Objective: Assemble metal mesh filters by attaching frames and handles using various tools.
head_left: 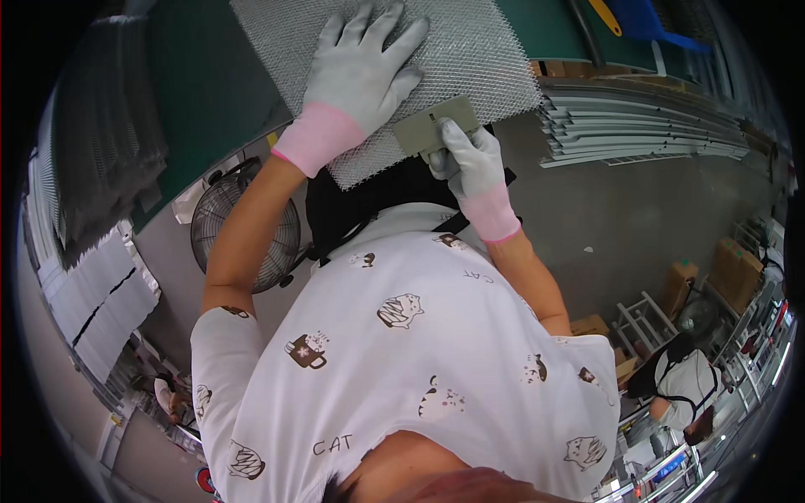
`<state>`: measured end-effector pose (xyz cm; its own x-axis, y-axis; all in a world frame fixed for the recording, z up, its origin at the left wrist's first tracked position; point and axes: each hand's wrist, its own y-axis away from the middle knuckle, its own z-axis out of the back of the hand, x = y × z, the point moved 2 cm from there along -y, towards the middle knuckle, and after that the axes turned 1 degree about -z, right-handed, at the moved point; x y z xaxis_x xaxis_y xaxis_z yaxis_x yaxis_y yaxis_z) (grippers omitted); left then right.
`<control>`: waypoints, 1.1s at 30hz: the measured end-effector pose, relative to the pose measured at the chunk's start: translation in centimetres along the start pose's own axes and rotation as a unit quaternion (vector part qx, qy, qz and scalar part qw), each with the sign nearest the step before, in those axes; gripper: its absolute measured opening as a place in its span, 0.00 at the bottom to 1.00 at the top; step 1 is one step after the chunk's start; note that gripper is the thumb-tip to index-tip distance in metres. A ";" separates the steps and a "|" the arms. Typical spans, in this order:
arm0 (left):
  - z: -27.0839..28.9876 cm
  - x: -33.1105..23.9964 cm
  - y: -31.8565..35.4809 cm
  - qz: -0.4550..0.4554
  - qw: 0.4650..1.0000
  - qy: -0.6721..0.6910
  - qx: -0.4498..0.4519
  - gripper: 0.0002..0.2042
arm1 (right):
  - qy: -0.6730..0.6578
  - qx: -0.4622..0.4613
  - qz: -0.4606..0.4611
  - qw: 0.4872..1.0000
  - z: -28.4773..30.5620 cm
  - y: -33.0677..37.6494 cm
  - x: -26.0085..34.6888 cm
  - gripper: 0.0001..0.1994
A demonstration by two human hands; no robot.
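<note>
A silver expanded-metal mesh sheet (478, 63) lies on the green table, with its near corner sticking out past the edge towards me. My left hand (356, 71), in a grey-white glove with a pink cuff, rests flat on the mesh with its fingers spread. In my right hand (474, 159), gloved the same way, is a flat grey-green rectangular plate (415, 132), pinched between thumb and fingers. The plate is over the near right edge of the mesh; whether it touches the wires I cannot tell.
The green tabletop (210, 84) extends to the left, where stacked dark mesh sheets (101, 126) lie. Below it stands a black floor fan (243, 222). Stacked pale metal sheets (637, 121) are at the right, near a blue object (650, 21). Another person (683, 381) is at the lower right.
</note>
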<state>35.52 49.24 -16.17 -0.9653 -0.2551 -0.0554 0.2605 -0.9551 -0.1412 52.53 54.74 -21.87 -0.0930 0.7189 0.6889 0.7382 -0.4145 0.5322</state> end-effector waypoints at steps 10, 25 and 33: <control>-1.6 -0.2 -0.5 -0.017 0.998 -0.057 -0.023 0.26 | -0.092 -0.018 0.039 0.995 -1.1 -0.3 -0.2 0.09; -1.9 15.8 -8.5 0.008 0.976 -0.195 -0.095 0.22 | 0.872 -0.199 0.139 0.425 20.3 -6.7 11.0 0.18; 0.0 8.4 -1.2 0.061 0.974 -0.203 -0.074 0.23 | 0.744 -0.218 0.472 0.420 22.2 -1.8 13.5 0.14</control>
<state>27.08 48.22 -16.51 -0.8459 -0.4330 0.3114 0.3441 -0.8892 -0.3017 64.76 77.63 -24.45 -0.4506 -0.8903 0.0659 0.7533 -0.4188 -0.5071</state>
